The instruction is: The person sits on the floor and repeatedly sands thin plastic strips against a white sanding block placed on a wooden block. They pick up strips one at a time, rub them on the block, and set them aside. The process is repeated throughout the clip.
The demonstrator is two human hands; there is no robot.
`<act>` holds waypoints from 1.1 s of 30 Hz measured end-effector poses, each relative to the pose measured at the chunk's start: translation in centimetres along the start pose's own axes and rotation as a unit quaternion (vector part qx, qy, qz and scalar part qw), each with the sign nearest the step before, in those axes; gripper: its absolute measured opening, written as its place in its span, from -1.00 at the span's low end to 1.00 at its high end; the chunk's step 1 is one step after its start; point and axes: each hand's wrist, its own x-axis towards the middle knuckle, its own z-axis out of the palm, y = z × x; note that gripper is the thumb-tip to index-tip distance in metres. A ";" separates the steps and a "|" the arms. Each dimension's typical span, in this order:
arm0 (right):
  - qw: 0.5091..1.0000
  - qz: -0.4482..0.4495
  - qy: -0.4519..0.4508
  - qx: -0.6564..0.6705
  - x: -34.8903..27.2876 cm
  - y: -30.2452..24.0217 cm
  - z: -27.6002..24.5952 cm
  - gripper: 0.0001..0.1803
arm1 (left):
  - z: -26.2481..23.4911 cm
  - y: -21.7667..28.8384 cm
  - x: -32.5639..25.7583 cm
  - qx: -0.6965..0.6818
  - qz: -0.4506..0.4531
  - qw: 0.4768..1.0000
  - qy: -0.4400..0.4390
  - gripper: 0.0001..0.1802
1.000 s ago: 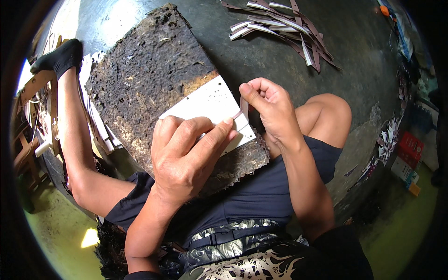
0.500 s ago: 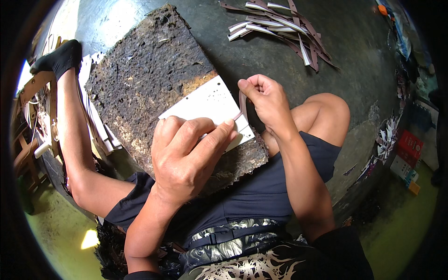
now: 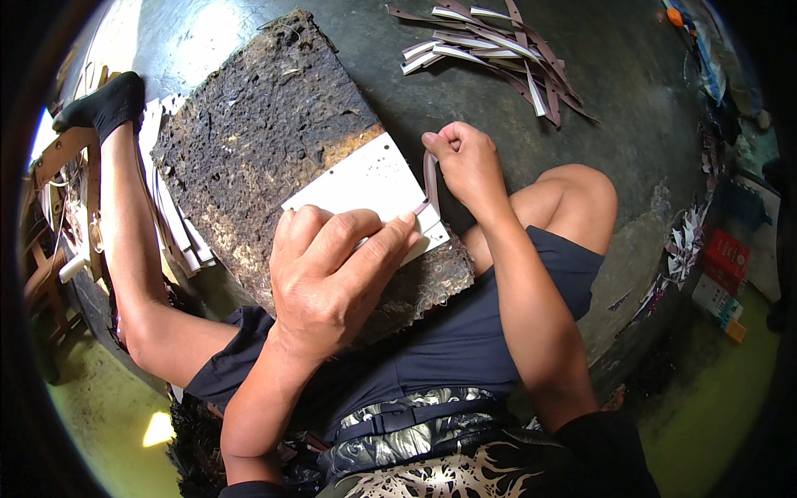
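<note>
A thin brown strip point(image 3: 431, 184) rises in a curve from a small white plate point(image 3: 357, 178) with dark holes. My right hand point(image 3: 471, 166) pinches the strip's upper end between thumb and fingers, just off the plate's right edge. Over the plate's near part lies my left hand point(image 3: 328, 274), its fingers bent and closed. Its index fingertip presses the strip's lower end where it meets the plate. What lies under the left palm and the other fingers is hidden. The plate rests on a thick, rough, dark block point(image 3: 257, 124).
Many brown and white strips point(image 3: 498, 54) lie piled on the dark floor point(image 3: 631, 91) at the far right. White strips point(image 3: 178, 232) lean left of the block, beside my outstretched leg point(image 3: 137, 224). A red box point(image 3: 726, 257) and scraps point(image 3: 685, 249) lie at the right.
My right hand has moved slightly up and left with the strip's end, and the strip stands a little straighter. The left hand stays in place on the plate.
</note>
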 end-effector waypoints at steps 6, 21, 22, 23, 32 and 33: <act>0.999 0.004 0.003 -0.039 0.6 -0.1 0.0 -0.65 | 0.0 -0.1 0.0 -0.001 0.006 1.000 0.003 -0.63; 0.976 -0.054 0.092 -0.189 2.1 0.7 -0.1 -0.70 | 0.0 0.1 0.1 -0.016 -0.003 1.000 0.002 -0.67; 0.973 -0.070 0.101 -0.196 2.3 0.7 -0.3 -0.72 | 0.0 0.2 0.1 -0.018 -0.005 1.000 0.001 -0.67; 0.971 -0.059 0.112 -0.204 2.5 0.6 -0.3 -0.69 | 0.0 0.2 0.1 -0.020 -0.005 1.000 0.003 -0.67; 0.831 0.144 -0.130 0.521 -3.5 -3.8 -6.3 -0.25 | 0.1 0.4 -0.4 -0.022 -0.012 1.000 0.015 -0.68; 0.820 0.108 -0.128 0.547 -5.1 -4.4 -6.3 -0.20 | 0.1 0.4 -0.4 -0.020 -0.013 1.000 0.015 -0.68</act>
